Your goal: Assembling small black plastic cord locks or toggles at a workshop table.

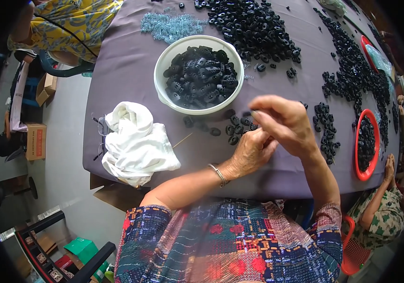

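Observation:
My left hand point(251, 152) rests on the purple tablecloth point(126, 70), its fingers pinched around a small black plastic part that is mostly hidden. My right hand point(284, 122) hovers just above and to the right of it, fingers curled toward the left hand; whether it holds anything I cannot tell. Several small black plastic parts point(232, 127) lie loose just beyond my hands. A white bowl point(164, 66) full of assembled black parts stands beyond them. A thin wooden stick point(182, 140) lies left of my left hand.
A crumpled white cloth point(136, 141) and folded glasses point(102, 127) lie at the left. Heaps of black parts point(253, 26) and small clear springs point(169, 26) cover the far side. A red dish point(358, 160) of parts sits right, near another person's hand point(390, 165).

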### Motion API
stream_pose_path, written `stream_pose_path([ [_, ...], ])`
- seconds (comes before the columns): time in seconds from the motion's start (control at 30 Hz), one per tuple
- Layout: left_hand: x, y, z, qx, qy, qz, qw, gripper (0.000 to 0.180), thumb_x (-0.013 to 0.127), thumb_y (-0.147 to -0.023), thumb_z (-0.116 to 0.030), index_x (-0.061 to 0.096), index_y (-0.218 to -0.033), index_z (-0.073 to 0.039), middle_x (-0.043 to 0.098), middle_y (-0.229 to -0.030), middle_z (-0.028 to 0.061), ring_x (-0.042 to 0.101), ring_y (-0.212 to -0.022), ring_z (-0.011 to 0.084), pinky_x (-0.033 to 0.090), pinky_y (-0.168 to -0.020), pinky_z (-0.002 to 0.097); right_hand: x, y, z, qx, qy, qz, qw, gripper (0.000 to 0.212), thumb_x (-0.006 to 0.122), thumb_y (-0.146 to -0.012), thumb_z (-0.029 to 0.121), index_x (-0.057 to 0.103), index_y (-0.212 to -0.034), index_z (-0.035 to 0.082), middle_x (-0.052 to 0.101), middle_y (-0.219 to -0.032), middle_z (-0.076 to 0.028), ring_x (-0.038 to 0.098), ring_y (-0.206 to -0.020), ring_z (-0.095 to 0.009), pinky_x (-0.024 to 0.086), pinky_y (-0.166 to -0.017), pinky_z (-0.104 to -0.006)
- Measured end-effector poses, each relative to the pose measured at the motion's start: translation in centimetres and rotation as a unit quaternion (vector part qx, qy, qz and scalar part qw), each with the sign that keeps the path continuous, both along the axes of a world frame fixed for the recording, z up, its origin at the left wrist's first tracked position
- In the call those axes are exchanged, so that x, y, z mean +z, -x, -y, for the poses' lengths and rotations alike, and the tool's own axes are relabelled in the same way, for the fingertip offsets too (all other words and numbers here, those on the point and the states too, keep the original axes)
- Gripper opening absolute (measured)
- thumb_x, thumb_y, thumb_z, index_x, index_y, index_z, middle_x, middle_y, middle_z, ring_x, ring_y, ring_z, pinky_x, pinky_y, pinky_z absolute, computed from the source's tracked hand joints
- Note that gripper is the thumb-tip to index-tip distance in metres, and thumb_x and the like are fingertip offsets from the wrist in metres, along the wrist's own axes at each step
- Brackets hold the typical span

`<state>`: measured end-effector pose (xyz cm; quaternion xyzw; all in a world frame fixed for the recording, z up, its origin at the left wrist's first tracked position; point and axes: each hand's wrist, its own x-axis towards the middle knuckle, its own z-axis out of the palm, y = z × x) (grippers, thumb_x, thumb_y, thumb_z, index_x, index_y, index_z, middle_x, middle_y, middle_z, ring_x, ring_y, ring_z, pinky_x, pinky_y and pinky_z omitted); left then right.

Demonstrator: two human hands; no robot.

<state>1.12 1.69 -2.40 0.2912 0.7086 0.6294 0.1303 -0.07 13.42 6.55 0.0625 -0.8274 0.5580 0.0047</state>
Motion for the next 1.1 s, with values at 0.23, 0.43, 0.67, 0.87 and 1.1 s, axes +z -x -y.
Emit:
stream_pose_path([
  [0.23,0.1,0.1,-0.2,-0.019,-0.023,0.038,0.999,0.009,0.061,-0.082,-0.002,0.056,-0.087,0.003,0.060,-0.076,0.0183,0.062,-0.068,0.0329,0.049,-0.061,0.0389,0.8,2.9,2.3,-0.015,0.018,-0.111,0.994,0.023,0.057,-0.087,-0.004,0.061,-0.110,-0.001,0.064,-0.100,-0.006,0.060,-0.087,-0.009,0.049,-0.073,-0.0202],
  [0.43,0.5,0.0,-0.1,-0.016,-0.012,-0.054,0.998,0.015,0.066,-0.075,-0.002,0.059,-0.089,0.000,0.062,-0.076,0.0134,0.064,-0.065,0.0262,0.051,-0.060,0.0354,-1.8,1.1,-3.5,-0.124,-0.183,-0.180,0.958,0.015,0.060,-0.084,0.000,0.065,-0.098,0.001,0.064,-0.094,-0.009,0.062,-0.075,-0.015,0.049,-0.063,-0.0255],
  [0.67,0.9,-0.1,0.2,-0.213,0.075,-0.233,0.946,0.023,0.076,-0.067,-0.024,0.062,-0.082,-0.012,0.061,-0.074,0.0005,0.058,-0.078,0.0209,0.043,-0.067,0.0352,-4.8,-0.4,-5.4,-0.092,-0.355,-0.246,0.897,0.020,0.063,-0.077,-0.004,0.064,-0.097,0.000,0.061,-0.097,-0.013,0.061,-0.088,-0.029,0.052,-0.074,-0.0349],
  [0.87,0.4,-0.5,0.0,-0.180,0.053,-0.232,0.954,0.023,0.075,-0.067,-0.027,0.063,-0.079,-0.012,0.063,-0.075,0.0022,0.057,-0.079,0.0222,0.042,-0.068,0.0357,-4.8,0.6,-2.9,-0.052,-0.396,-0.190,0.897,0.024,0.070,-0.072,0.009,0.063,-0.095,0.005,0.058,-0.094,-0.009,0.057,-0.091,-0.026,0.048,-0.077,-0.0363],
  [1.1,0.2,-0.5,-0.1,-0.182,0.049,-0.211,0.959,0.021,0.075,-0.068,-0.023,0.063,-0.080,-0.011,0.064,-0.078,0.0046,0.059,-0.080,0.0216,0.043,-0.070,0.0350,-7.1,1.7,-2.4,-0.036,-0.460,-0.188,0.867,0.026,0.069,-0.071,0.016,0.061,-0.094,0.007,0.057,-0.090,-0.007,0.054,-0.089,-0.025,0.044,-0.076,-0.0366],
])
